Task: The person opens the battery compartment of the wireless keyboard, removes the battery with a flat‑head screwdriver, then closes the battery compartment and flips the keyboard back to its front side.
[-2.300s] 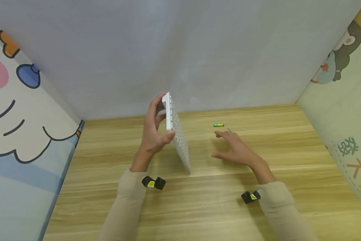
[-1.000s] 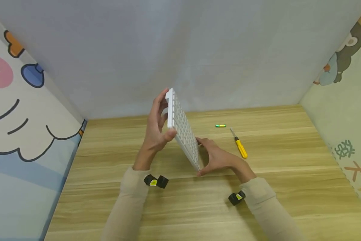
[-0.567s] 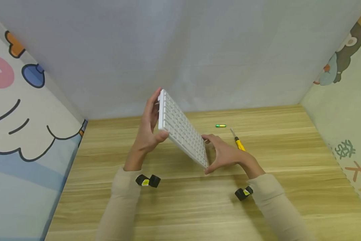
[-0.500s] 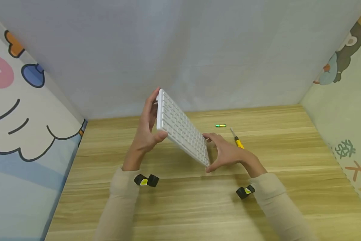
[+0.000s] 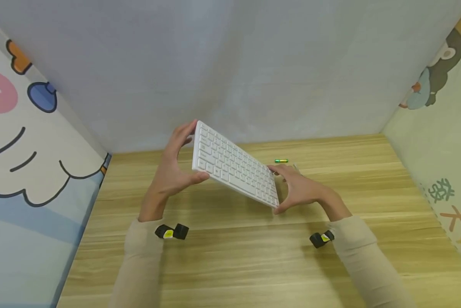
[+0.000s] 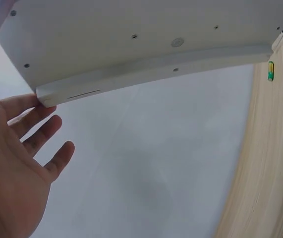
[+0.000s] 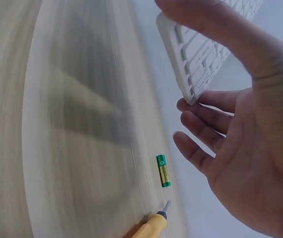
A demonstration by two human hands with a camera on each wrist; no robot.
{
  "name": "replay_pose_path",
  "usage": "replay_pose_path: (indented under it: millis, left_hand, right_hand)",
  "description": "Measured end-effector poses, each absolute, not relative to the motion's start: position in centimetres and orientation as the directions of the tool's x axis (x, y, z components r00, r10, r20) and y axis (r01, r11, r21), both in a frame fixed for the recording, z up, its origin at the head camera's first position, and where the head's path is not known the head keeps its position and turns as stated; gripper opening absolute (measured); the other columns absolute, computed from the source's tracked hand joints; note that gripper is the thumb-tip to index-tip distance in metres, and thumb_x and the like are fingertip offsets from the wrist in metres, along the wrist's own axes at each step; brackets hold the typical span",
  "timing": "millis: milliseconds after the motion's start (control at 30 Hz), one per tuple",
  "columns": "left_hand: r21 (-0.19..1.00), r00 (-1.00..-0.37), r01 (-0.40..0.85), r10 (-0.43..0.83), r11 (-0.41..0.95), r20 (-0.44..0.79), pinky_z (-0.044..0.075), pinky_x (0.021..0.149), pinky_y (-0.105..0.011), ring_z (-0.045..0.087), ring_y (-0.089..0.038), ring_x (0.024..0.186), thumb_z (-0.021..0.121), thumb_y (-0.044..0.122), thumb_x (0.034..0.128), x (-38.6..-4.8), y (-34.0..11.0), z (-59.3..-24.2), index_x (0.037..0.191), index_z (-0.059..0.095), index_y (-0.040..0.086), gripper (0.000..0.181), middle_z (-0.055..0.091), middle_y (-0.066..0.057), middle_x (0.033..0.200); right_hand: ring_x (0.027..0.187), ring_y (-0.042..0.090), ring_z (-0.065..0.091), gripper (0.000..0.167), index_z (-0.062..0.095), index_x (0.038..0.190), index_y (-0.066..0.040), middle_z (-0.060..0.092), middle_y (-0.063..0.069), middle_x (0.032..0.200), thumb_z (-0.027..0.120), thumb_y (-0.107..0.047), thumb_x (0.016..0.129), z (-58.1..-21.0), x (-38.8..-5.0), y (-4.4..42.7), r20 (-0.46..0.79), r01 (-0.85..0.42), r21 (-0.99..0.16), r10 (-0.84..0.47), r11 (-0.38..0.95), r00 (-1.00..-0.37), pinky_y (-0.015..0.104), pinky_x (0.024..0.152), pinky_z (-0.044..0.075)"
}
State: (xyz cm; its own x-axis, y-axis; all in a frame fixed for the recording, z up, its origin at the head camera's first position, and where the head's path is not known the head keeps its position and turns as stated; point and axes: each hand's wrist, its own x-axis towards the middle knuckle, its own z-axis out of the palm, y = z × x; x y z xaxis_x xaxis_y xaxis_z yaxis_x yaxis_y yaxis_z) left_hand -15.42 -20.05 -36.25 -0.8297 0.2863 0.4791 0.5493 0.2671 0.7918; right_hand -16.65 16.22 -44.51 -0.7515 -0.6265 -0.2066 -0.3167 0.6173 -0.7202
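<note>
A white keyboard [image 5: 236, 167] is held tilted above the table, its left end higher and its keys toward the head camera. My left hand [image 5: 170, 169] grips the left end, thumb at the near corner and fingers at the far one. At the right end my right hand [image 5: 301, 188] pinches the keyboard between thumb and fingertips. In the left wrist view, the keyboard's underside [image 6: 111, 39] shows small screws and a raised bar along one edge. A green and yellow battery [image 5: 281, 161] lies on the table beyond my right hand.
A screwdriver with a yellow handle [image 7: 151, 227] lies beside the battery; in the head view my right hand hides most of it. The wood-grain table [image 5: 230, 265] ends at a grey back wall [image 5: 230, 72]. Printed panels stand left and right.
My right hand has come to the keyboard's right end and taken hold. Both hands have since spread apart, turning the keyboard's keys toward the head camera and lowering its left end slightly.
</note>
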Motion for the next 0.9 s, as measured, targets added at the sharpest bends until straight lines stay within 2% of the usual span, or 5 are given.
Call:
replay_pose_path:
  millis: [200,333,433,667,900]
  left_hand:
    - [0.788,-0.878,0.470,0.306,0.398,0.369,0.033,0.122,-0.060,0.037,-0.029,0.147,0.096,0.045,0.0576,-15.1,-21.5,-36.7,0.160,0.035,0.023,0.121,0.043,-0.006,0.159]
    - [0.769,-0.910,0.405,0.303,0.494,0.285,0.029,0.123,-0.064,0.032,-0.030,0.152,0.099,0.025,0.0537,-14.7,-22.3,-37.1,0.160,0.034,0.023,0.125,0.037,-0.004,0.164]
    - [0.751,-0.926,0.364,0.300,0.550,0.229,0.029,0.124,-0.065,0.030,-0.032,0.154,0.101,0.026,0.0528,-14.6,-22.9,-37.7,0.161,0.032,0.025,0.128,0.034,-0.004,0.167]
    - [0.726,-0.945,0.294,0.302,0.622,0.124,0.028,0.126,-0.063,0.029,-0.034,0.156,0.102,0.035,0.0544,-14.3,-24.2,-39.6,0.162,0.028,0.029,0.131,0.032,-0.004,0.169]
    - [0.731,-0.958,0.222,0.282,0.645,0.042,0.033,0.124,-0.060,0.031,-0.035,0.154,0.101,0.036,0.0576,-14.2,-24.7,-41.6,0.163,0.025,0.029,0.130,0.031,-0.007,0.168]
  right_hand:
    - [0.145,0.043,0.037,0.131,0.021,0.163,-0.016,0.025,0.015,0.167,0.097,-0.042,0.060,-44.1,-16.9,16.6,-0.249,-0.303,-0.686,-0.605,0.662,-0.757,0.064,0.116,0.041]
    - [0.153,0.047,0.024,0.131,0.021,0.162,-0.010,0.022,0.021,0.168,0.097,-0.038,0.059,-43.7,-17.1,16.8,-0.258,-0.304,-0.662,-0.589,0.685,-0.766,0.070,0.122,0.030]
    - [0.155,0.047,0.018,0.130,0.022,0.161,-0.006,0.021,0.022,0.168,0.097,-0.036,0.060,-43.8,-17.3,17.1,-0.249,-0.329,-0.633,-0.586,0.701,-0.771,0.071,0.124,0.025]
    - [0.149,0.042,0.029,0.131,0.022,0.162,-0.007,0.028,0.021,0.165,0.098,-0.038,0.059,-44.1,-17.6,17.4,-0.241,-0.357,-0.597,-0.586,0.718,-0.774,0.067,0.121,0.033]
    - [0.150,0.045,0.028,0.130,0.022,0.162,-0.008,0.029,0.024,0.163,0.097,-0.039,0.059,-43.9,-17.7,17.4,-0.251,-0.352,-0.570,-0.566,0.742,-0.786,0.069,0.121,0.032]
